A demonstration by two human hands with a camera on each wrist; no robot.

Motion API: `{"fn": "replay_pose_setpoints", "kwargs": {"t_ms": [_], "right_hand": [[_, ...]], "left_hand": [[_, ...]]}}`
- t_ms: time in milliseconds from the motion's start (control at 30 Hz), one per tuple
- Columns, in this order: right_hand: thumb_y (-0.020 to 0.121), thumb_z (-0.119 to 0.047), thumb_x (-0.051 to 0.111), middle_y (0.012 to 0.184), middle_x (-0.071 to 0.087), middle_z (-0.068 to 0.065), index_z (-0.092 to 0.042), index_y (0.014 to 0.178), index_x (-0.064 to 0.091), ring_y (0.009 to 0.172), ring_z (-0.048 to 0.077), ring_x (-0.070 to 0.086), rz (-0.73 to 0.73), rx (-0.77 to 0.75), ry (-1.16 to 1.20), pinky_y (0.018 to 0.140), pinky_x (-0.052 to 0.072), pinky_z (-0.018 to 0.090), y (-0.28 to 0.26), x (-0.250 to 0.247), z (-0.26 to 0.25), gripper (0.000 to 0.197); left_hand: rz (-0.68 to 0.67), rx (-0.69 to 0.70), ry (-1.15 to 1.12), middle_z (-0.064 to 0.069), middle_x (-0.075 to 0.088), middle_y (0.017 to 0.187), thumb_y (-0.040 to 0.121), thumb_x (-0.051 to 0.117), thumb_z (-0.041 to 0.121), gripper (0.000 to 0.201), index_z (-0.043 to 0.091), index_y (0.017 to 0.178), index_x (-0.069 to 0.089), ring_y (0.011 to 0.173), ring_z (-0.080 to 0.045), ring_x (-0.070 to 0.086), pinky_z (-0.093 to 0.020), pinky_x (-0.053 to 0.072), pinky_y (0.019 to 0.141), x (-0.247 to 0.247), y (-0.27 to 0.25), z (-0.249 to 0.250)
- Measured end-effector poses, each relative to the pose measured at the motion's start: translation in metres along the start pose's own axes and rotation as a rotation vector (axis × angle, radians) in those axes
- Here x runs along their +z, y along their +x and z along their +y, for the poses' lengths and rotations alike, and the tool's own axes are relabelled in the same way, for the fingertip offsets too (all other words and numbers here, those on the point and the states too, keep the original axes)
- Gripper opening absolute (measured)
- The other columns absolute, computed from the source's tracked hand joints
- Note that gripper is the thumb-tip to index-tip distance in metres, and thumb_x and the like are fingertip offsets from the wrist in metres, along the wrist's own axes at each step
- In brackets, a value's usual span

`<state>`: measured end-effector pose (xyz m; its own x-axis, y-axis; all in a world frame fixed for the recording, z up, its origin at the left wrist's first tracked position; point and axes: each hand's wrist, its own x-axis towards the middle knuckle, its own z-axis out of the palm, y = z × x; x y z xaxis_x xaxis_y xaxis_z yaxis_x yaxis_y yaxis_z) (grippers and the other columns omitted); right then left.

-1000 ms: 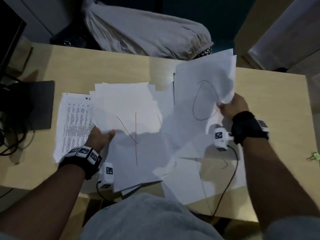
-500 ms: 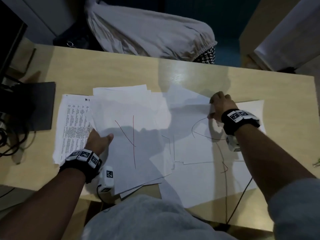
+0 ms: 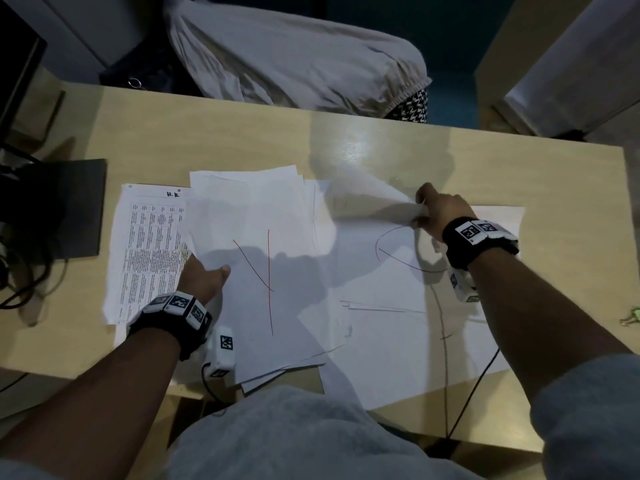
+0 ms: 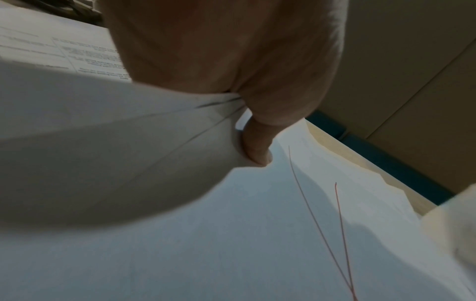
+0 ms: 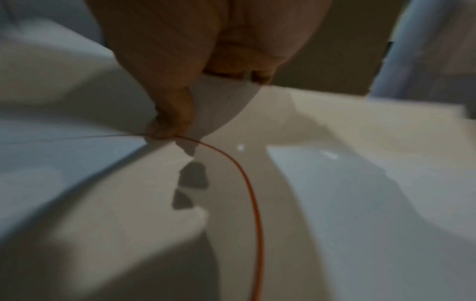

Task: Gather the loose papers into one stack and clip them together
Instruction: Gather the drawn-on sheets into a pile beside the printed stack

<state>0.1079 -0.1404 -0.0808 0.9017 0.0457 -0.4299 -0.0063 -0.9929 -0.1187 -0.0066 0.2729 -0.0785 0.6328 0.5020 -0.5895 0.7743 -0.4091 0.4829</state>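
Left fingers (image 3: 188,268) hidden under papers (image 3: 263,237)

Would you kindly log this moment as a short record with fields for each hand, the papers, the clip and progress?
left hand: grips the edge of the red-lined pile, thumb on top
right hand: pinches a lifted sheet by its corner
papers: spread over the desk, printed page at far left
clip: green, at the desk's right edge, untouched
progress: not yet one stack

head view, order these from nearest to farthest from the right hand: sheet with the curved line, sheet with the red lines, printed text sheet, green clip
From the right hand:
1. Sheet with the curved line, directly under it.
2. Sheet with the red lines, centre-left.
3. Green clip, far right edge; too close to 2 to rank firmly.
4. Printed text sheet, far left.
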Motion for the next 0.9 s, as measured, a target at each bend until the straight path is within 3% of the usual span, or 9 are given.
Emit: {"fn": "replay_pose_setpoints", "kwargs": {"t_ms": [167, 433, 500, 567, 667, 767, 800, 867, 900], "right_hand": [[0.082, -0.034, 0.07, 0.122, 0.063, 0.014, -0.024, 0.128, 0.052, 0.109, 0.035, 0.058, -0.077, -0.006, 0.113, 0.086, 0.044, 0.036, -0.021, -0.008, 0.007, 0.051], [0.084, -0.021, 0.069, 0.082, 0.063, 0.013, -0.014, 0.083, 0.064, 0.081, 0.025, 0.059, 0.083, 0.114, 0.391, 0.068, 0.035, 0.028, -0.076, -0.038, 0.071, 0.008], [0.083, -0.016, 0.071, 0.086, 0.065, 0.013, -0.014, 0.082, 0.066, 0.085, 0.022, 0.059, 0.057, 0.078, 0.473, 0.072, 0.038, 0.029, -0.084, -0.034, 0.074, 0.005], [0.082, -0.02, 0.073, 0.104, 0.068, 0.012, -0.017, 0.096, 0.069, 0.103, 0.026, 0.061, -0.055, 0.039, 0.387, 0.086, 0.043, 0.034, -0.084, -0.025, 0.069, 0.015], [0.082, -0.039, 0.069, 0.129, 0.059, 0.007, -0.018, 0.121, 0.063, 0.119, 0.028, 0.053, -0.261, -0.174, 0.001, 0.098, 0.039, 0.033, -0.085, -0.007, 0.039, 0.045], [0.072, -0.037, 0.077, 0.122, 0.061, 0.013, -0.016, 0.098, 0.071, 0.106, 0.035, 0.059, -0.116, -0.553, -0.132, 0.089, 0.049, 0.042, -0.083, 0.015, -0.005, 0.034], [0.073, -0.037, 0.077, 0.134, 0.053, 0.015, -0.018, 0.1, 0.07, 0.116, 0.036, 0.055, -0.113, -0.624, -0.17, 0.092, 0.047, 0.047, -0.082, 0.023, -0.018, 0.034], [0.083, -0.043, 0.064, 0.158, 0.015, 0.007, -0.026, 0.121, 0.059, 0.145, 0.026, 0.02, -0.218, -0.574, -0.318, 0.112, 0.027, 0.049, -0.081, 0.038, -0.04, 0.042], [0.086, -0.045, 0.06, 0.16, 0.003, 0.003, -0.029, 0.127, 0.053, 0.148, 0.021, 0.006, -0.253, -0.539, -0.387, 0.115, 0.019, 0.048, -0.081, 0.045, -0.046, 0.045]], "left_hand": [[-0.017, 0.001, 0.009, -0.024, 0.053, 0.13, 0.086, 0.067, 0.016, 0.056, -0.011, 0.129, 0.044, 0.119, -0.039, 0.052, -0.041, 0.041, 0.1, -0.001, 0.003, -0.002], [0.025, 0.058, 0.002, -0.029, 0.054, 0.128, 0.085, 0.067, 0.005, 0.049, -0.012, 0.127, 0.047, 0.118, -0.041, 0.053, -0.041, 0.04, 0.1, -0.009, 0.008, -0.013], [0.047, 0.073, -0.013, -0.029, 0.05, 0.133, 0.085, 0.067, 0.004, 0.055, -0.012, 0.132, 0.042, 0.122, -0.04, 0.05, -0.041, 0.038, 0.103, -0.014, 0.005, -0.016], [0.079, 0.074, -0.043, -0.028, 0.051, 0.132, 0.085, 0.067, 0.005, 0.054, -0.011, 0.131, 0.044, 0.122, -0.039, 0.05, -0.04, 0.037, 0.104, -0.017, 0.003, -0.015], [0.117, 0.089, -0.067, -0.03, 0.058, 0.122, 0.082, 0.07, 0.009, 0.046, -0.014, 0.119, 0.054, 0.117, -0.04, 0.054, -0.043, 0.04, 0.105, -0.021, -0.001, -0.013], [0.105, 0.076, -0.049, -0.031, 0.062, 0.114, 0.077, 0.073, 0.015, 0.047, -0.016, 0.109, 0.059, 0.113, -0.041, 0.057, -0.045, 0.043, 0.103, -0.021, -0.002, -0.011], [0.093, 0.075, -0.046, -0.031, 0.062, 0.112, 0.076, 0.073, 0.018, 0.049, -0.016, 0.108, 0.06, 0.112, -0.041, 0.058, -0.044, 0.043, 0.102, -0.021, -0.003, -0.012], [0.081, 0.069, -0.025, -0.032, 0.064, 0.107, 0.078, 0.071, 0.012, 0.04, -0.017, 0.104, 0.061, 0.107, -0.039, 0.061, -0.039, 0.046, 0.097, -0.02, -0.005, -0.013], [0.093, 0.076, -0.022, -0.032, 0.065, 0.105, 0.079, 0.07, 0.009, 0.036, -0.017, 0.102, 0.061, 0.105, -0.039, 0.062, -0.038, 0.047, 0.094, -0.019, -0.005, -0.015]]}}
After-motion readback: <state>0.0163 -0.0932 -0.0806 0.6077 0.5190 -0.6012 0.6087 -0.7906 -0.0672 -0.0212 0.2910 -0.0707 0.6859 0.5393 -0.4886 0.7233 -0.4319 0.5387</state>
